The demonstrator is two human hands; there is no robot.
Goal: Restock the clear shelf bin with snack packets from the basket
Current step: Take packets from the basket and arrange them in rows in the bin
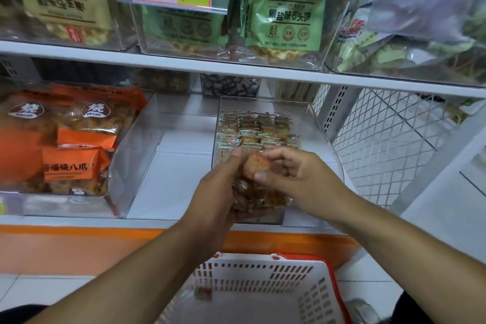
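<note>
The left hand (pixel 215 192) cups a stack of snack packets (pixel 259 194) over the clear shelf bin's (pixel 265 102) front end, the right hand's fingers (pixel 268 159) pinching the top packet (pixel 256 167), with filled rows at 12 o'clock and the basket (pixel 297 271) at 6 o'clock.

**Open gap beside the clear bin, low shelf overhead**

A clear shelf bin (pixel 265 113) sits on the lower shelf, open at the top, its back half packed with rows of small snack packets (pixel 259 130). Both hands and a handful of packets fill the space over its front half. To its left, bare white shelf floor (pixel 173 166) runs up to a clear bin of orange packets (pixel 76 139). The upper shelf edge (pixel 236 71) caps the headroom. A white wire-mesh panel (pixel 389 139) closes the right side. Below, a white basket (pixel 263 284) stands open.
</note>
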